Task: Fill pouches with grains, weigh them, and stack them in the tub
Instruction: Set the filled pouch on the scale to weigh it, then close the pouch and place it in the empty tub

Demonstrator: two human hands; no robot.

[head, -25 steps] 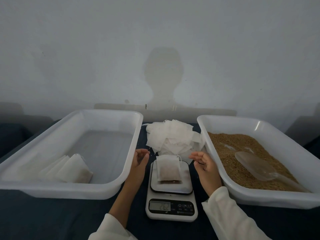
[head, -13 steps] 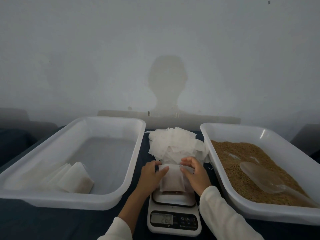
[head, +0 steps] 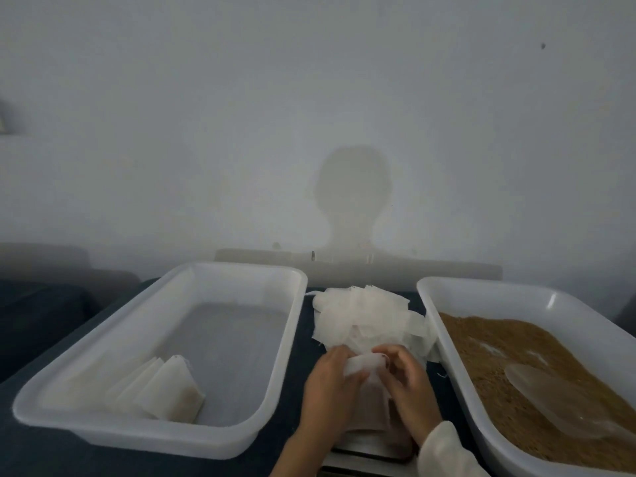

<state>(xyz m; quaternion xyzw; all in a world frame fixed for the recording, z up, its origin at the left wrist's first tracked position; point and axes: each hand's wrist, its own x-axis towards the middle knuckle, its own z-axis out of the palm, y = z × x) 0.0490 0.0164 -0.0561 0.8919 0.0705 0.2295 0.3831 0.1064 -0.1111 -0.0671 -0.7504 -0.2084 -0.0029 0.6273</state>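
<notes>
Pouch (head: 370, 390) of grains sits low in the frame's centre, held between both my hands above the scale (head: 364, 451), whose steel platform peeks out beneath it. My left hand (head: 330, 387) holds a grip on the pouch's left edge, thumb across the white top fold. My right hand (head: 409, 383) has its fingers curled on the top right corner, pinching the fold there. The pouch's lower part shows a brownish fill through the thin material; whether its bottom touches the platform I cannot tell.

Just beyond my hands, toward the middle of the frame, lies a loose heap of empty pouches (head: 364, 318) on the dark tabletop (head: 299, 359). To the left stands the white tub (head: 275, 383), with a few filled pouches (head: 165, 390) leaning in a row against its near left corner. At the right edge a second white tray (head: 457, 294) holds brown grains (head: 488, 342), and a clear scoop (head: 550, 397) lies on them. My white sleeves reach the bottom edge.
</notes>
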